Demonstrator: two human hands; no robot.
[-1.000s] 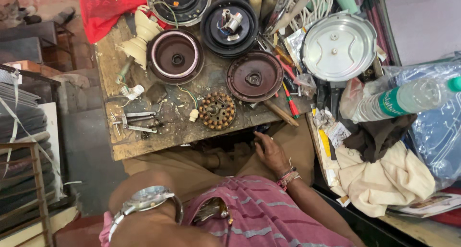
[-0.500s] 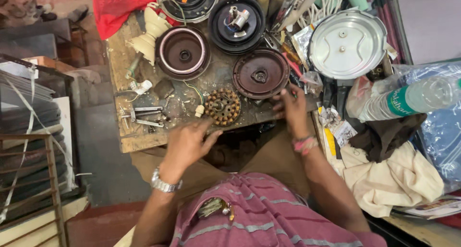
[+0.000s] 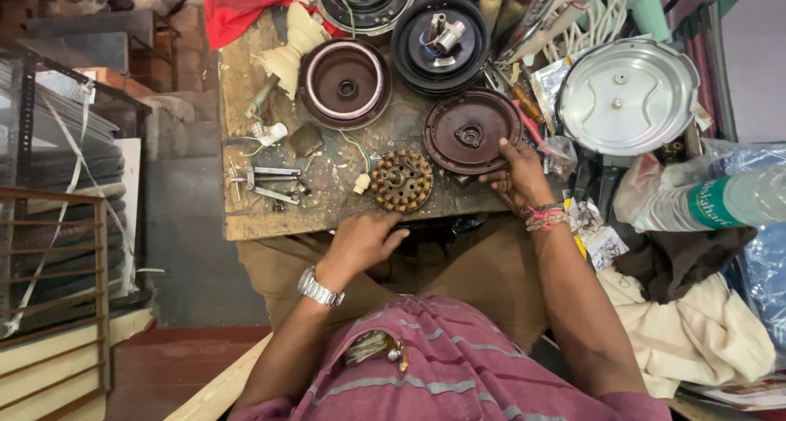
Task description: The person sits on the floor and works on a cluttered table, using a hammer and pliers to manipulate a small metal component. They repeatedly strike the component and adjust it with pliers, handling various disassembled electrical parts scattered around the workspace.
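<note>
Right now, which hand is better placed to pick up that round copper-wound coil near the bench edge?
Left, probably. The left hand rests at the bench edge just below the wound coil, empty. The right hand lies to the coil's right, fingertips touching the brown round cover.

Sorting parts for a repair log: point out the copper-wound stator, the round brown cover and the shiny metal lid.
copper-wound stator (image 3: 400, 180): head view, its centre hub.
round brown cover (image 3: 470, 132): head view, centre boss.
shiny metal lid (image 3: 629, 95): head view, flat middle.

Worn wooden bench (image 3: 270, 216), motor parts (image 3: 401, 180)
</note>
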